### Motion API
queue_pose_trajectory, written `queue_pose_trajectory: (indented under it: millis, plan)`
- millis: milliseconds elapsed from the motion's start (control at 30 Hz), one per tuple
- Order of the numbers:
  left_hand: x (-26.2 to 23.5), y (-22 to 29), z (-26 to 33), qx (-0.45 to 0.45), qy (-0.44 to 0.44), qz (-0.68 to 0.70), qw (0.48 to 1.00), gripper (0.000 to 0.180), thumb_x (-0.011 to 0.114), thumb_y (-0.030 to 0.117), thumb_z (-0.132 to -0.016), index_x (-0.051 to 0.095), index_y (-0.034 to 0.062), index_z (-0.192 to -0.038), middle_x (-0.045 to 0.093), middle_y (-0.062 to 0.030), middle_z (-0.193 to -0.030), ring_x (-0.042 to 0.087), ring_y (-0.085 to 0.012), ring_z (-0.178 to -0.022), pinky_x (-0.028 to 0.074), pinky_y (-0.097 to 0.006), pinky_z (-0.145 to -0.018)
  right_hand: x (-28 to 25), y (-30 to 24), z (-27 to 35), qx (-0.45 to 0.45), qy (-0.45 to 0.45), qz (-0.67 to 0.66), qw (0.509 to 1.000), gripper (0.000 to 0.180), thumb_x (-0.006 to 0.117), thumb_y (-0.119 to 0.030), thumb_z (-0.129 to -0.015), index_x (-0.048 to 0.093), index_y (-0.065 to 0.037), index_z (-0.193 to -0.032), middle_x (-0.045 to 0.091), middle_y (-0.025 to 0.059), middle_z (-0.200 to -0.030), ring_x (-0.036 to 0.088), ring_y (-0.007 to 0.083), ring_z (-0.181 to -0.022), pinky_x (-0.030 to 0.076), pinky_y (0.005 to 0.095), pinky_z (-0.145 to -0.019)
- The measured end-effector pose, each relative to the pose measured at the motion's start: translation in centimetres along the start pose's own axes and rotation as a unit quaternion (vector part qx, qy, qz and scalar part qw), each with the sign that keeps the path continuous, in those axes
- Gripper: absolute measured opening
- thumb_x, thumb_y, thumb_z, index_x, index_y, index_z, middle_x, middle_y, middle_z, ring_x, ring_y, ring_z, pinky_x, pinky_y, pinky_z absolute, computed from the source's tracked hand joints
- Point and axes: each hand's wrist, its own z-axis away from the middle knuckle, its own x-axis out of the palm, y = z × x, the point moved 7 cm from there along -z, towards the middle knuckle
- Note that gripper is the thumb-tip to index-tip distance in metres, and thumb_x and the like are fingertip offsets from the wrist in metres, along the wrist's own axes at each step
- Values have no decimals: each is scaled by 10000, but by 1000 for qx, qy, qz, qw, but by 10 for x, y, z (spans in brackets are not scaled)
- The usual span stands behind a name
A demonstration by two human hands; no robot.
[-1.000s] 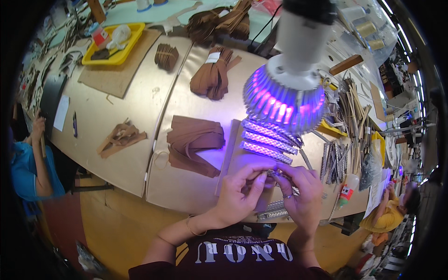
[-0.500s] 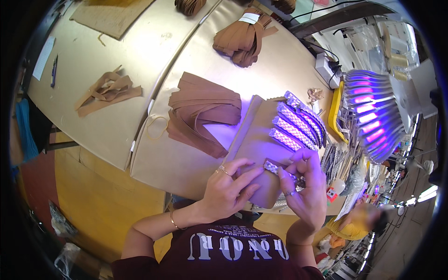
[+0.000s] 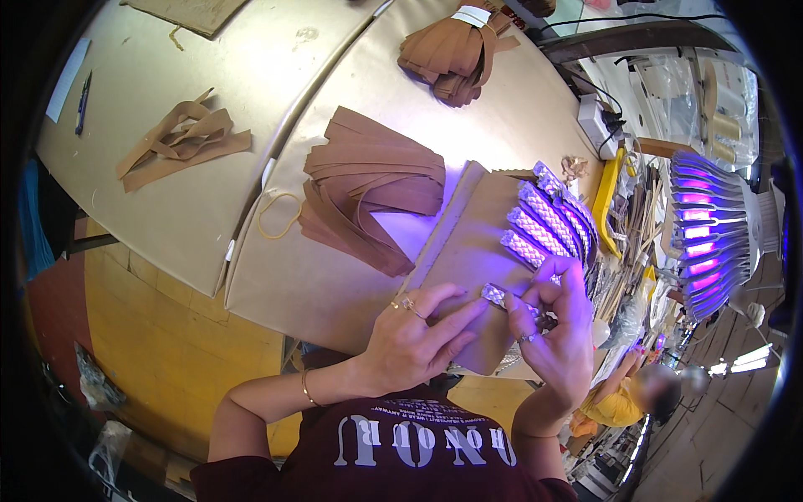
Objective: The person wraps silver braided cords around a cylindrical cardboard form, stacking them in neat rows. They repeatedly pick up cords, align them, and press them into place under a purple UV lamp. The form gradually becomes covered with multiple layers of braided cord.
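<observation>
My right hand (image 3: pixel 559 335) pinches a short braided strap (image 3: pixel 495 294) between thumb and fingers, low on a brown board (image 3: pixel 456 251). Part of the strap is hidden by those fingers. My left hand (image 3: pixel 422 335) lies on the board's near left part, its fingers apart. Its index fingertip is close beside the strap's end; whether it touches is hard to tell. Farther up the board, several braided straps (image 3: pixel 539 230) lie side by side under purple light. Flat brown strips (image 3: pixel 372 184) are fanned out to the left of the board.
A banded bundle of brown strips (image 3: pixel 456 54) lies at the back, and loose strips (image 3: pixel 184 142) are at left. A finned purple lamp (image 3: pixel 707 234) stands at right, near a yellow tray (image 3: pixel 609 201) and a white power box (image 3: pixel 595 125). Another person (image 3: pixel 623 402) sits beyond, lower right.
The whole view has shifted a little, with the lamp farther right in the picture. Both hands keep nearly the same pose, and the right one still grips the braided strap.
</observation>
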Motion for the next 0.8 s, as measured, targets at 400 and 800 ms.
queue_pose_trajectory:
  millis: [400,800]
  plan:
    - [-1,2,-1,-1,0,1,1000,415,755,134,-784,681,94,-1191,581,-108,-1127,580,-206,-730,503,-327,-649,2,3,-2,-10,4,7,1000,366,689,13,-817,437,-41,-1077,523,-10,-601,422,55,-569,347,221,-558]
    - [0,5,-9,-25,-47,-27,998,472,714,224,-861,601,94,-1300,563,-120,-1111,598,-245,-775,512,-357,-665,0,3,1,-34,7,14,999,327,688,-77,-838,481,-46,-1090,635,98,-665,593,240,-518,436,364,-507]
